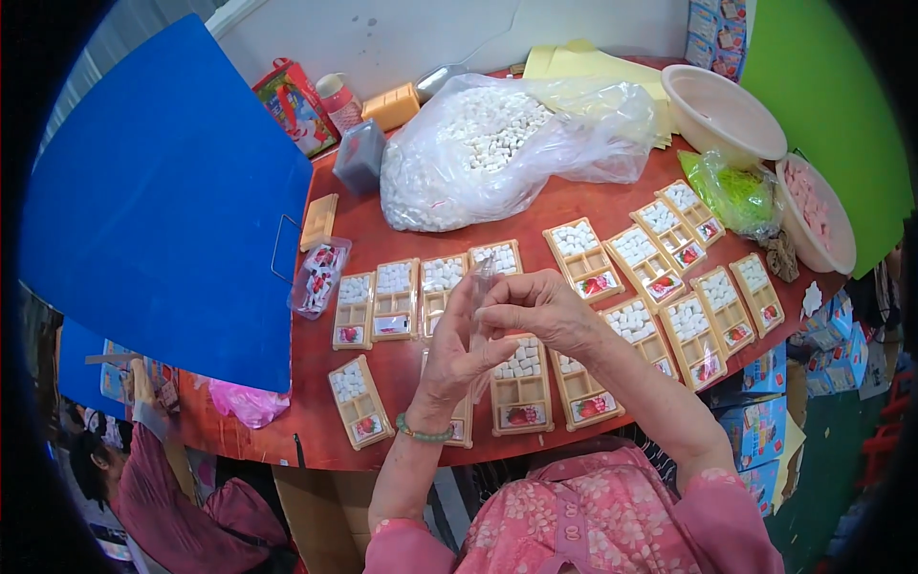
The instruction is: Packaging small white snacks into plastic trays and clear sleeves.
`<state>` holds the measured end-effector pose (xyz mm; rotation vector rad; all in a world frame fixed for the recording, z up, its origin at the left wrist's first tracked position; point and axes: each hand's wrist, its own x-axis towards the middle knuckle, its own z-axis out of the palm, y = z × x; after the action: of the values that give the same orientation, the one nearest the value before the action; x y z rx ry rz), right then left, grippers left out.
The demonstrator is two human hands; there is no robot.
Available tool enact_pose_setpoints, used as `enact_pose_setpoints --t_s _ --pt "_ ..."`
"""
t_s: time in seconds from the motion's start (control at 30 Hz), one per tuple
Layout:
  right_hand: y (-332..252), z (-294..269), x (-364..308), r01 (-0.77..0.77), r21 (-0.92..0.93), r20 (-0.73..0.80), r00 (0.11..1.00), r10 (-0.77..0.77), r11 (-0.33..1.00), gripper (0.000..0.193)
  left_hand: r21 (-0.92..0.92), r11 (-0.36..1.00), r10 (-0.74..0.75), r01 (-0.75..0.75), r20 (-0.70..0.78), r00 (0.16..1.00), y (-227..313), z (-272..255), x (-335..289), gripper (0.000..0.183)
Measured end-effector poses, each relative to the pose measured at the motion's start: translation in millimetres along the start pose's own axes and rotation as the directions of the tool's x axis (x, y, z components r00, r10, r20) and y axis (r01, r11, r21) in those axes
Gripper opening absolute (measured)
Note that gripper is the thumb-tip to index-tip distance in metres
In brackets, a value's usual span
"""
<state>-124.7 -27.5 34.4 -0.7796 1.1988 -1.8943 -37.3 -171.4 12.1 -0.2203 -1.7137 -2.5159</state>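
Note:
In front of my chest, my left hand (pixel 449 349) and my right hand (pixel 543 308) meet over the trays. Both have their fingers closed on a small clear plastic bag (pixel 485 275), which pokes up between the fingertips; most of it is hidden. Around and under them lie tan compartment trays, such as the tray (pixel 522 394) just below my hands. White pellets (pixel 346 382) fill one end of each tray, and a strawberry-printed card (pixel 365 427) sits at the other end of many. My hands partly cover the middle trays.
A big clear bag of white pellets (pixel 497 134) lies at the back. Left are a box of small printed cards (pixel 320 277) and a blue panel (pixel 172 201). Right are a pale basin (pixel 724 110) and a bowl of pink pieces (pixel 813 206). A co-worker (pixel 182 497) sits lower left.

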Motion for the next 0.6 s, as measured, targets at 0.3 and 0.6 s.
enact_pose_setpoints --t_s 0.3,0.6 --pt "-3 -19 -18 0.041 0.069 -0.038 0.999 -0.038 0.997 0.014 -0.222 0.973 -0.057 0.059 0.014 0.998 -7 22 11 0.076" --pt "-12 -38 -31 0.067 -0.016 -0.140 0.988 -0.069 0.998 0.009 -0.092 0.994 -0.069 0.053 -0.175 0.982 -11 31 22 0.069"
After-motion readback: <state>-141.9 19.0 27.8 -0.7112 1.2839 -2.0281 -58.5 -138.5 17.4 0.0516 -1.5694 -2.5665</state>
